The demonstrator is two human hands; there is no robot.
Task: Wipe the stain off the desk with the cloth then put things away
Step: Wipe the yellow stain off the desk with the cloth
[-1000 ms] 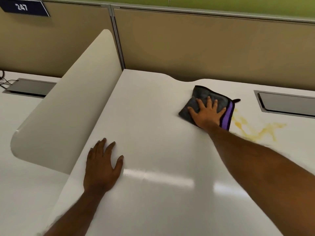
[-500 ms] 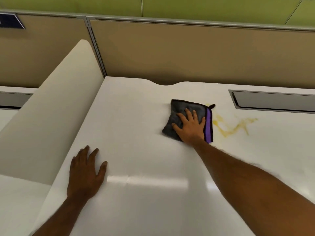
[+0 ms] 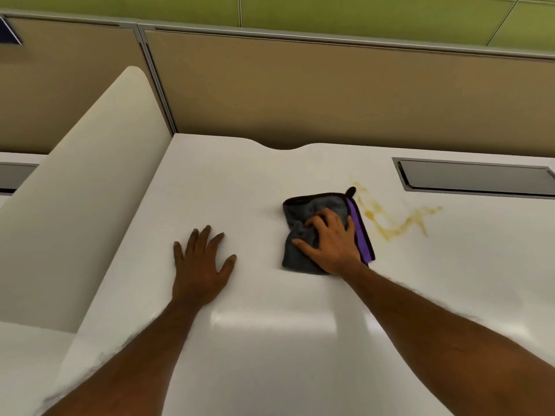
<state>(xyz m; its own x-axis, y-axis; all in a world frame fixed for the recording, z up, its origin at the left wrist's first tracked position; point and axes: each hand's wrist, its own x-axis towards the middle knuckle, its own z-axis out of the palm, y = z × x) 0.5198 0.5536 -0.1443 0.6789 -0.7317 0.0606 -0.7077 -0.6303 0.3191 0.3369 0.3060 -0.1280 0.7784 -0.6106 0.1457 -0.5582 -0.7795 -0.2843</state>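
Note:
A grey cloth (image 3: 301, 212) with a purple edge strip lies on the white desk (image 3: 270, 355), slightly right of centre. My right hand (image 3: 333, 244) sits on top of it, with its fingers curled into the fabric and bunching it up. Just right of the cloth, a yellow streaky stain (image 3: 390, 231) spreads over the desk surface; the cloth's purple edge is beside it, not over it. My left hand (image 3: 201, 265) lies flat on the desk with its fingers spread, to the left of the cloth.
A cream curved divider panel (image 3: 75, 220) rises along the desk's left side. A grey recessed cable hatch (image 3: 474, 178) sits at the back right. Tan partition walls (image 3: 330, 94) close off the back edge.
My right hand has gone from pressing flat on the cloth to curling its fingers into it, and the cloth is now wrinkled. The camera view shifted; my left hand stays flat on the desk.

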